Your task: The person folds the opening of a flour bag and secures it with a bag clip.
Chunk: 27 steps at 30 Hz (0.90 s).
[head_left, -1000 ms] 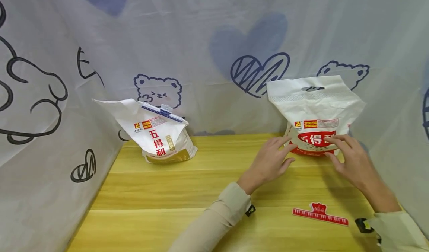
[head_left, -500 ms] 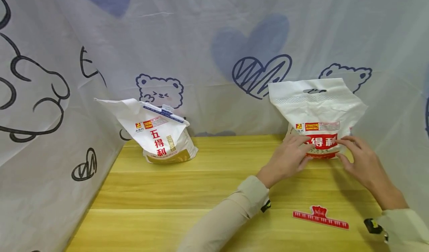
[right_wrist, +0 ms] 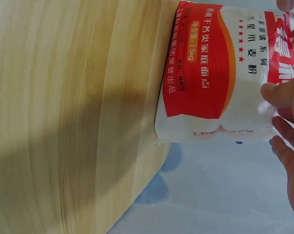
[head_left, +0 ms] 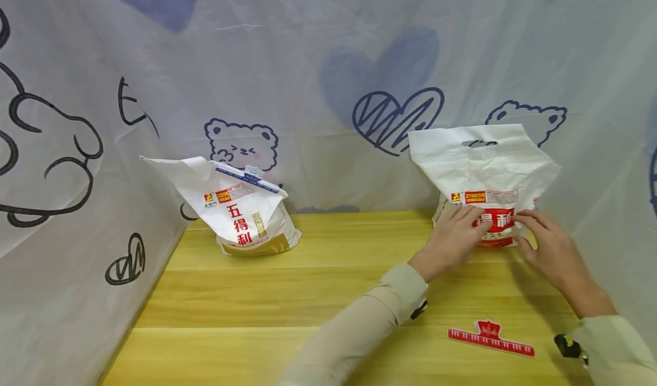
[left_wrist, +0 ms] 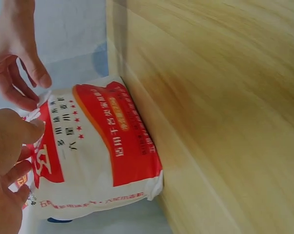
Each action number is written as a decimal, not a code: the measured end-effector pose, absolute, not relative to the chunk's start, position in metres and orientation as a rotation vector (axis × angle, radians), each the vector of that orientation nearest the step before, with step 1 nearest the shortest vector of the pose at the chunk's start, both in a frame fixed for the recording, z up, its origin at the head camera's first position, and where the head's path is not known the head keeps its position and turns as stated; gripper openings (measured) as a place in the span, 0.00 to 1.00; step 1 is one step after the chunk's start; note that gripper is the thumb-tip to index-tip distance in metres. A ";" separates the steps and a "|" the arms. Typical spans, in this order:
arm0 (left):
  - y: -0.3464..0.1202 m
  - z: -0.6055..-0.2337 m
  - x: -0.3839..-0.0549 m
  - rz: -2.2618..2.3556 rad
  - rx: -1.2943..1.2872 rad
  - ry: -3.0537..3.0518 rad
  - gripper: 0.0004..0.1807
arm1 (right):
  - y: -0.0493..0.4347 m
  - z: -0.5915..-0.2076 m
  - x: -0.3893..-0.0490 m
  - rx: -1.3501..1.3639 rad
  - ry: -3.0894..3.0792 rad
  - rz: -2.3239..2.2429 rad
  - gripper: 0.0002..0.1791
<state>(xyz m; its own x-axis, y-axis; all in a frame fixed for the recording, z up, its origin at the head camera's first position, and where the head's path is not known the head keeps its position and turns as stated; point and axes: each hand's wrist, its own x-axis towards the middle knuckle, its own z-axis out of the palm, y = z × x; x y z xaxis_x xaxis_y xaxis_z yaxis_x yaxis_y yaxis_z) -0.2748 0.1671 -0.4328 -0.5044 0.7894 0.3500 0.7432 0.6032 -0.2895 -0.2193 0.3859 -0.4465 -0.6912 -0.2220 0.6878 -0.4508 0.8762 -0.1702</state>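
the left hand (head_left: pixel 446 240) had its fingers spread and loosely bent across the left part of the flour bag's (head_left: pixel 485 172) front, and its thumb stood apart from them. the right hand (head_left: pixel 549 252) kept a wide gap between thumb and forefinger, its fingertips touching the right side of the same bag. how hard either hand pressed could not be told.

the bag stood upright at the back right of the wooden table (head_left: pixel 256 306), its long axis running up from the tabletop. its red-printed front faced the person, and the broad, flared top with the slotted handle pointed upward, in front of the patterned cloth (head_left: pixel 308 38).

nearer the person, between the two sleeves, a red clip (head_left: pixel 490 341) lay with its long axis crosswise, sloping slightly toward the right, its crown-shaped grip toward the bag.

well apart on the left, a second bag (head_left: pixel 243 209) stood with one top corner pointing up and left, a blue clip (head_left: pixel 247 179) slanting along its top edge.
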 end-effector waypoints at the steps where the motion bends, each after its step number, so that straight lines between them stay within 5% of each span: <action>1: 0.168 -0.433 -0.276 0.139 -1.215 -2.375 0.18 | 0.387 -0.446 -0.221 0.479 -2.346 0.426 0.34; 27: 0.179 -0.461 -0.301 0.163 -1.160 -2.115 0.13 | 0.382 -0.458 -0.236 0.533 -2.293 0.312 0.19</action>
